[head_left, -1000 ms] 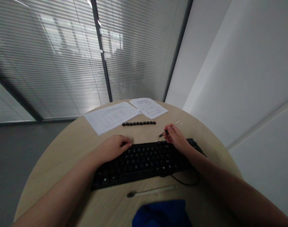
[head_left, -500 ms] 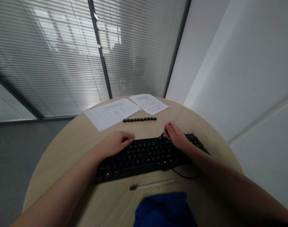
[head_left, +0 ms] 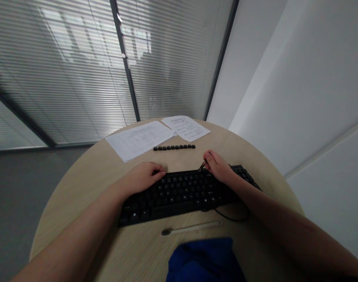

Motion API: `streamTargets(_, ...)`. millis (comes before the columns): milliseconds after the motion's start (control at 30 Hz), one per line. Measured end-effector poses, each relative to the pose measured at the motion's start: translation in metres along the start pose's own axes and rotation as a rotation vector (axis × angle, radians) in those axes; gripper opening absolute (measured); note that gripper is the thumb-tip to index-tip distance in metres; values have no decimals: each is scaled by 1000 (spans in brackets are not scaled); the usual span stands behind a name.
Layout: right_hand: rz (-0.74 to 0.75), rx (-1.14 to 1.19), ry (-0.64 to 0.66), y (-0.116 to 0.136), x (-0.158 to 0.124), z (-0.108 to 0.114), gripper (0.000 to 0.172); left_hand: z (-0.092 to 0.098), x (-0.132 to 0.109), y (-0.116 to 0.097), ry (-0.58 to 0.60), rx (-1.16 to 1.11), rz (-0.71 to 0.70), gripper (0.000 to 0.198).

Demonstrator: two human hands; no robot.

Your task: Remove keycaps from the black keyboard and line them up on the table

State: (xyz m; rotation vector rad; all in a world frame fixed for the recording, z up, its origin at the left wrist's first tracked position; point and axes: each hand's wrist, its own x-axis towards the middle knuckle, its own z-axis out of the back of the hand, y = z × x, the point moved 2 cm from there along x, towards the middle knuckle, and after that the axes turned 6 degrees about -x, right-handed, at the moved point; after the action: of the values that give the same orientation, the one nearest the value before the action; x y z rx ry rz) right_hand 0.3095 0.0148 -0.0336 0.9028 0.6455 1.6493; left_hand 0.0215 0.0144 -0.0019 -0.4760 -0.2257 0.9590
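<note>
A black keyboard (head_left: 176, 192) lies slightly slanted on the round wooden table. At its far left edge, my left hand (head_left: 146, 175) rests with curled fingers, gripping the rim. My right hand (head_left: 216, 164) is closed in a pinch over the far edge, right of the middle. Between its fingers is a thin dark two-pronged tool (head_left: 203, 165), its tips down at the top row of keys. The fingers hide its upper end, and its exact kind is unclear. Beyond the keyboard, several black keycaps (head_left: 174, 147) stand in a neat row.
Two printed paper sheets (head_left: 140, 139) lie at the table's far side. Nearer me are a pale-handled brush (head_left: 193, 227) with dark bristles and a blue cloth (head_left: 204, 258). A black cable (head_left: 234, 219) loops by the keyboard's near right. White wall (head_left: 322, 78) rises at the right.
The tool's prongs, spread apart before, now look closer together at the top row. Both hands stay nearly in place, and the view has shifted very slightly.
</note>
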Motion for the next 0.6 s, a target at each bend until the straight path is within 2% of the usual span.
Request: streamTargets(600, 69, 28, 57, 5, -3, 1, 36, 1, 0, -2, 5, -5, 11, 34)
